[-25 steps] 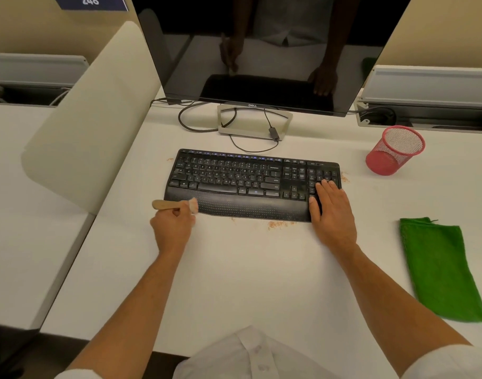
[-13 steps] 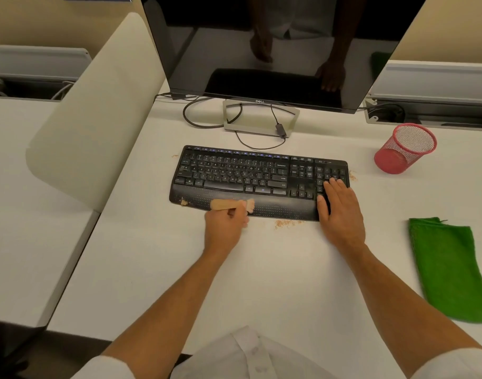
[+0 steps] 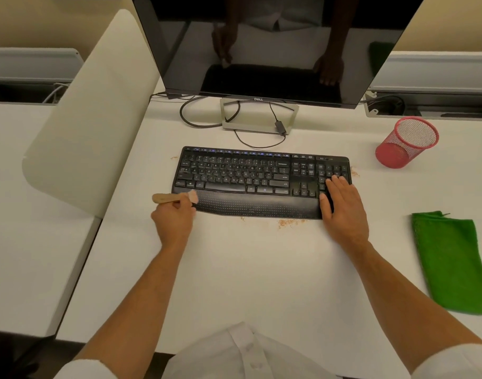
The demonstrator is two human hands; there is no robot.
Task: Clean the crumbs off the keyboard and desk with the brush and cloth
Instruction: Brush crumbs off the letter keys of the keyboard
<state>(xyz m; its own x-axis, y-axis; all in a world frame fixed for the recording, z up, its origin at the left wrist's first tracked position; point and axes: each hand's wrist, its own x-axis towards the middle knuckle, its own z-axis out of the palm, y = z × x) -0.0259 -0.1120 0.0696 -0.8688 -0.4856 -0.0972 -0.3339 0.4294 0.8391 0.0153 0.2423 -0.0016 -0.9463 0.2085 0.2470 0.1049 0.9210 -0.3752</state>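
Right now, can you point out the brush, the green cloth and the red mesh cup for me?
brush (image 3: 166,198), head view, on the wooden handle left of the gripping fingers.
green cloth (image 3: 453,263), head view, on the middle of the fabric.
red mesh cup (image 3: 404,149), head view, on its outer mesh wall.

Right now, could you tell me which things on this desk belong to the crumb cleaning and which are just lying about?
Part of the job:
brush, gripped by the left hand
keyboard, steadied by the right hand
crumbs on the desk
green cloth, lying untouched

Just lying about:
monitor
red mesh cup
cable
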